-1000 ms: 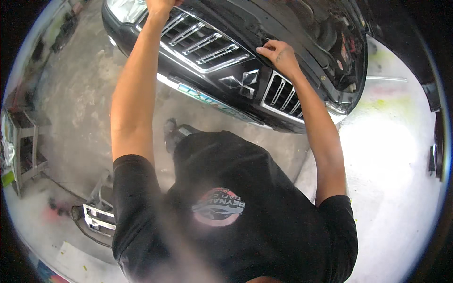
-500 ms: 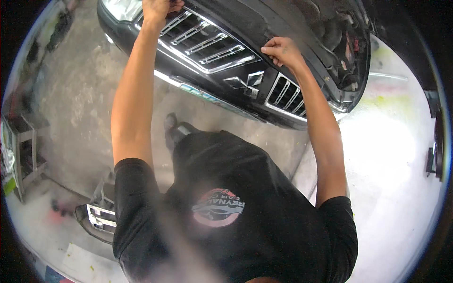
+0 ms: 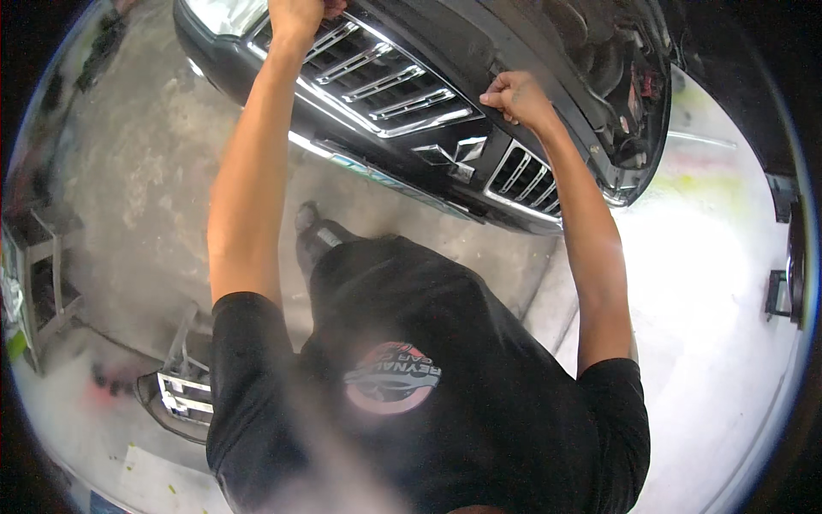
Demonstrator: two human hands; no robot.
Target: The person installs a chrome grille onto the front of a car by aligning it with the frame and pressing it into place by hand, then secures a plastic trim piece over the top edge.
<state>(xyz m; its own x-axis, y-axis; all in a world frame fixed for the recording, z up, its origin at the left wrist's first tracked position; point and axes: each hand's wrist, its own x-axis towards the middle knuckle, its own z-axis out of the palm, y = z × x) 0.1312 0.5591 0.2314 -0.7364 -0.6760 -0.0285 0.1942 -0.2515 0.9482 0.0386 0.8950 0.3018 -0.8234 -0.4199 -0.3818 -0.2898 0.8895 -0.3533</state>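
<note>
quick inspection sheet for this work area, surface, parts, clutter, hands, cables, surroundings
Surface: grey concrete floor, blotchy.
Job's things: black car front with chrome grille and chrome emblem; engine bay exposed beyond.
Clutter: grey stand at far left; silver barred frame at lower left, partly hidden by the left sleeve.
Left hand: near the grille's upper edge, cut off by the picture's top; grip cannot be told.
Right hand: curled, at or just over the dark panel above the emblem; anything pinched is too small to tell.
Cables: thin dark curve by the silver frame; possibly a cable, cannot tell.
Surroundings: white surface at right, with yellow-green marks and bright glare.
</note>
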